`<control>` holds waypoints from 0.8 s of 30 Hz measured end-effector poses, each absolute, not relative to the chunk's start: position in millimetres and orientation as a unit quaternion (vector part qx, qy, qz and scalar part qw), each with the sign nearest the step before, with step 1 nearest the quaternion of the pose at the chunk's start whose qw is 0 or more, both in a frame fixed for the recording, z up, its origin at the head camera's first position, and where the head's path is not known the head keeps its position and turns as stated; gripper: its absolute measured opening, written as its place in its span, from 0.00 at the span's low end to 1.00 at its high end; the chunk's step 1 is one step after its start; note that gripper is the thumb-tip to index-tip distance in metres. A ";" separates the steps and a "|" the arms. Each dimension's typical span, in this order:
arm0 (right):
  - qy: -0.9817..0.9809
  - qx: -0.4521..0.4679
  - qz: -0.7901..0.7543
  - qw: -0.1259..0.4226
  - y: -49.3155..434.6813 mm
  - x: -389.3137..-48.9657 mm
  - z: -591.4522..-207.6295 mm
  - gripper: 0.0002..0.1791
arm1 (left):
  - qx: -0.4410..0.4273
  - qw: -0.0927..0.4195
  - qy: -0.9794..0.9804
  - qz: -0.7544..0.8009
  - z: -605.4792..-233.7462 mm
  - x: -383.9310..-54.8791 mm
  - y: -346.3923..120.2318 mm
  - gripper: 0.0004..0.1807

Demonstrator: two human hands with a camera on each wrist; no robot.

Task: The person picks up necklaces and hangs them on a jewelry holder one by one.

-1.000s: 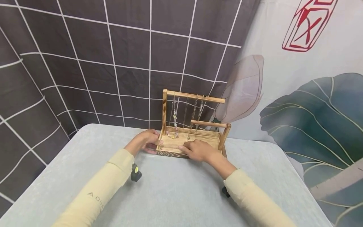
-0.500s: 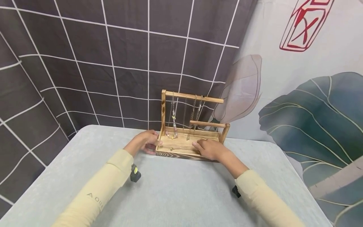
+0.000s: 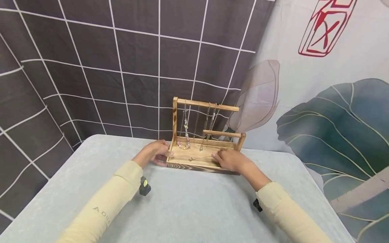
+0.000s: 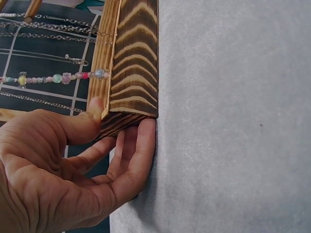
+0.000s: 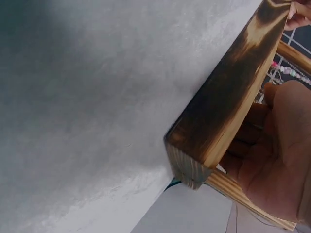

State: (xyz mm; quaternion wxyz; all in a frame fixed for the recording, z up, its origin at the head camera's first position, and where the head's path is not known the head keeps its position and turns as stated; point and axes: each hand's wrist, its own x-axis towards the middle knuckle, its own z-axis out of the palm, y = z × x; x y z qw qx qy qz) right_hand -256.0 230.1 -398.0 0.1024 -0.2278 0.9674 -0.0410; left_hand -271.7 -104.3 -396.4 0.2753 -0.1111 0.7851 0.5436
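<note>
A wooden jewelry stand (image 3: 179, 157) with a tray base and two bars stands at the table's back. My left hand (image 3: 158, 151) grips its left end: in the left wrist view the thumb lies on the rim, with the fingers (image 4: 146, 141) below and against the end. Inside the tray, my right hand (image 3: 229, 159) holds a thin necklace (image 3: 197, 158), whose pendant end lies on the tray floor to the left. The exact pinch is hidden behind the hand. From the upper bar hang a beaded necklace (image 4: 57, 78) and several chains (image 3: 207, 118).
The lower bar (image 3: 222, 133) reaches in from the stand's right post (image 3: 240, 141). A pale cloth covers the table (image 3: 182, 202). Behind it hang a dark grid-patterned curtain (image 3: 136, 50) and a white printed one (image 3: 288, 33).
My right hand has moved right inside the tray, and the thin necklace has come into view and slid right with it. My left hand stays on the stand's left end.
</note>
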 end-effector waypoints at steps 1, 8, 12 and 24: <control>0.966 -0.240 -0.044 0.089 229.3 -256.1 -398.5 0.30 | -0.111 0.275 0.786 0.543 -396.6 -271.6 -104.1 0.25; 0.940 -0.333 -0.056 -0.042 218.4 -263.9 -406.2 0.09 | -0.110 0.274 0.786 0.543 -398.1 -272.4 -104.1 0.26; 0.945 -0.320 -0.045 -0.057 209.0 -270.6 -411.0 0.04 | -0.108 0.273 0.787 0.542 -397.3 -272.3 -105.5 0.26; 0.947 -0.312 0.008 -0.078 228.6 -330.4 -483.2 0.06 | -0.109 0.278 0.781 0.549 -400.5 -273.0 -103.8 0.24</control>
